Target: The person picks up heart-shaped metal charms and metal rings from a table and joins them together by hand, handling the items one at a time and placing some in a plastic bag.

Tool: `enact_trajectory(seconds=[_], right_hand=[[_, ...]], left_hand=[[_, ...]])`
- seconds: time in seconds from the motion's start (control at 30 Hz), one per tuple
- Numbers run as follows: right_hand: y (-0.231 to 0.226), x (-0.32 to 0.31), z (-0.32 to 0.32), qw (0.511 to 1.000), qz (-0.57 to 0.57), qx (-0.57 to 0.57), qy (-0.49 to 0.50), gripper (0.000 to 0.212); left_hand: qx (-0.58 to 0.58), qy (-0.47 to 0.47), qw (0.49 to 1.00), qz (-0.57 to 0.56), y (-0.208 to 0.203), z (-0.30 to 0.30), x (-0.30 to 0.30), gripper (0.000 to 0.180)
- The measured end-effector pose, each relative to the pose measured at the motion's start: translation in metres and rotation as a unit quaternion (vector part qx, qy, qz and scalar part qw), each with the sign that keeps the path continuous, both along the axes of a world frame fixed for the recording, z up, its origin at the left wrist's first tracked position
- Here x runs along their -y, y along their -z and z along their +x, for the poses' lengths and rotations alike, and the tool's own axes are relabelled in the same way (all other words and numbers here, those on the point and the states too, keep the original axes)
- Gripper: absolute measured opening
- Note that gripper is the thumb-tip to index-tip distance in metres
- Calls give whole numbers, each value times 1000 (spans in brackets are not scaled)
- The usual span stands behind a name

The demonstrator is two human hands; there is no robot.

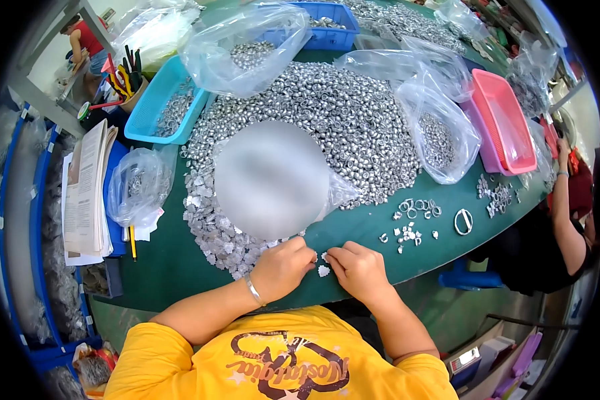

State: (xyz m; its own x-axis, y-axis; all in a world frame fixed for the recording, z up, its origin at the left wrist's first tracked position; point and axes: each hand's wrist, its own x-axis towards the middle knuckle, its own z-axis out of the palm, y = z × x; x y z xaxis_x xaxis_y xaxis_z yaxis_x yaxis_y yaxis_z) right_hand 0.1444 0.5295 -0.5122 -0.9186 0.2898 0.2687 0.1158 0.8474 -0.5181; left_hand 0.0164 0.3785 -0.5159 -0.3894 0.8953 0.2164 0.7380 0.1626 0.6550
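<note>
Close to the table's front edge, my left hand (282, 268) is closed, thumb and fingertips pinched together; whatever they hold is too small to make out. Facing it, my right hand (361, 268) pinches a small silvery metal piece (325, 256) between thumb and forefinger. A flat, jagged-edged silvery piece (323, 271) lies on the green table between the hands. Many similar flat pieces (210, 243) are heaped beyond my left hand. Right of my right hand lie small loose metal pieces (407, 235) and several rings (417, 208).
A big pile of silvery rings (353, 120) covers the middle of the green table (427, 250). Around it stand a turquoise basket (137, 113), a blue basket (350, 23), a pink basket (487, 127) and clear bags (450, 163). A blurred disc hides part of the pile. Another person (567, 227) sits at right.
</note>
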Motion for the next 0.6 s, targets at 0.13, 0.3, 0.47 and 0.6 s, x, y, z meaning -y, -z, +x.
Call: enact_trajectory(seconds=[0.13,0.3,0.47,0.6], right_hand=[[3,-2,-2,999,-52,-15,-1,6],[1,-30,17,695,-716,-49,27,5],[-8,-46,29,733,-676,-71,40,8],[-15,-24,23,990,-134,35,5,8]], left_hand=[[43,-32,999,3,-7,-7,12,11],[19,-38,998,43,-12,-13,8,8],[-17,-20,1000,16,3,0,2,7],[-16,-29,999,5,2,1,-1,7]])
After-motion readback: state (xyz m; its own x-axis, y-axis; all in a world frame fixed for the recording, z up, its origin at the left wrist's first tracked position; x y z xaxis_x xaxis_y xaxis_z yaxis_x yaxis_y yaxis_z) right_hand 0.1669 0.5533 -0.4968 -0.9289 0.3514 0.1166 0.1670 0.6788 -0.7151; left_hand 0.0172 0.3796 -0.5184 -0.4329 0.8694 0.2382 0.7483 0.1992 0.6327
